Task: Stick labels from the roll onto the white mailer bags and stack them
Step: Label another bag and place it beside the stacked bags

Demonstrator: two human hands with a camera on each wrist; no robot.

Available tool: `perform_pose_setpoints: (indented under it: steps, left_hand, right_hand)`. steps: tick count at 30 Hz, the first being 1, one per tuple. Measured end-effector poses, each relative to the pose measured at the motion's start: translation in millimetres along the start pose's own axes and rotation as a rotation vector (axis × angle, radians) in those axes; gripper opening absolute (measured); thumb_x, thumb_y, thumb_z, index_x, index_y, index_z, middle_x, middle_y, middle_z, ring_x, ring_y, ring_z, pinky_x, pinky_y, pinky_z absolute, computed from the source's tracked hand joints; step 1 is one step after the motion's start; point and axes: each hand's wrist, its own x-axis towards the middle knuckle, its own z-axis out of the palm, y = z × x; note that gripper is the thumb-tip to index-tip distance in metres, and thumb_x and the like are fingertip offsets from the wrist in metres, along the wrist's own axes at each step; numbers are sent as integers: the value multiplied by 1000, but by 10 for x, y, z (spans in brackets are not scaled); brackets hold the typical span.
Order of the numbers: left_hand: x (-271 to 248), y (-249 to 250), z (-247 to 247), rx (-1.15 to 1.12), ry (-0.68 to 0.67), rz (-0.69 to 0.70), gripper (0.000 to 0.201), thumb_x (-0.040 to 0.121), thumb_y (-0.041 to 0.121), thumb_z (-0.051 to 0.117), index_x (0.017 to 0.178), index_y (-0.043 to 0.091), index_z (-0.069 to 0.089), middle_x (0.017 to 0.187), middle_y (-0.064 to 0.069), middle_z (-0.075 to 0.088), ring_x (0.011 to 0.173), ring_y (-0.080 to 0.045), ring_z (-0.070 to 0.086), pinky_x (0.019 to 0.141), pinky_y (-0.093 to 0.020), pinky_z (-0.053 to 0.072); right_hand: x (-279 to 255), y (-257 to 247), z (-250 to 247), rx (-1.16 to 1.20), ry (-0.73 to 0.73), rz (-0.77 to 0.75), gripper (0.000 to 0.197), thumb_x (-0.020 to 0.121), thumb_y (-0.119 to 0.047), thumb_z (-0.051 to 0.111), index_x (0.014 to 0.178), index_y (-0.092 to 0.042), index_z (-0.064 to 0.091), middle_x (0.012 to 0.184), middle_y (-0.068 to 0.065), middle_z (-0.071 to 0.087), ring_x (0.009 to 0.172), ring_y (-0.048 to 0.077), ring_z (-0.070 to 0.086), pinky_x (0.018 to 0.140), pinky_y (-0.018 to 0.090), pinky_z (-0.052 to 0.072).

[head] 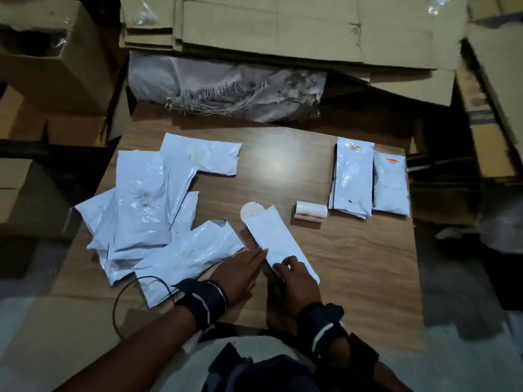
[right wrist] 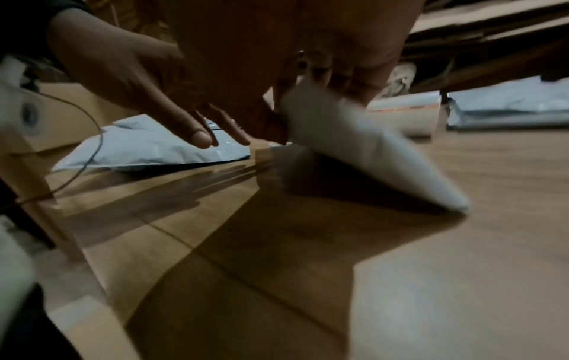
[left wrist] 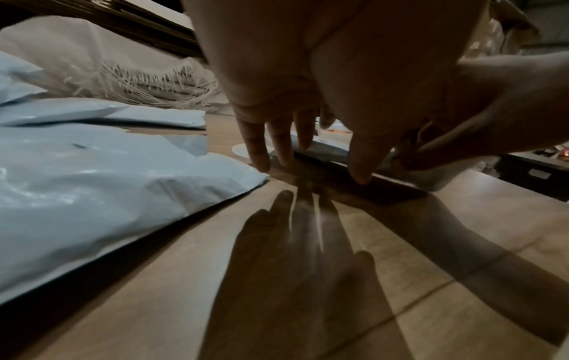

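One white mailer bag [head: 278, 240] lies slanted on the middle of the wooden table [head: 353, 264]. My right hand [head: 284, 267] pinches its near end, and in the right wrist view that bag [right wrist: 369, 151] is tilted up with one corner on the table. My left hand [head: 261, 253] has straight fingers touching the bag's left edge; its fingertips [left wrist: 261, 165] reach the table. The label roll [head: 310, 215] lies on its side just right of the bag, held by neither hand. Two stacks of labelled bags [head: 353, 176] sit at the right. A loose pile of unlabelled bags [head: 147, 205] covers the left.
A round white disc [head: 249, 212] pokes out under the held bag's far end. Cardboard boxes [head: 56, 58] and flattened cartons [head: 283, 29] ring the table, with a frayed woven sack [head: 226, 91] behind it. A black cable [head: 127, 295] loops off my left wrist.
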Motion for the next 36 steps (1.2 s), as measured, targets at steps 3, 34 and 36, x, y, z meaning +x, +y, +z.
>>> perform_pose_setpoints:
  steps: [3,34,36]
  left_hand:
    - [20,43,-9,80,-41,-56,87,85,29,63,155,16,13,158,-12,24,140,-31,33,109,-42,37]
    - [787,26,42,199,-215,-239,166,38,83,74,150,5,-20,154,-21,-32,142,-37,-32,116,-62,-4]
    - [792,10,46,205,-219,-228,164,40,85,72,150,6,-21,154,-20,-33,141,-37,-32,116,-61,-4]
  right_hand:
    - [-13,-60,80,143,-8,-63,36,93,-42,49,121,-22,61,122,0,53,104,22,56,78,33,47]
    - [789,440,-7,-279,-382,-222,133,68,-76,63,151,-15,-22,155,9,-33,143,27,-29,118,47,-6]
    - [790,420,23,-298,-388,-198,132,69,-80,58,150,-15,-24,152,8,-37,142,28,-31,117,48,-9]
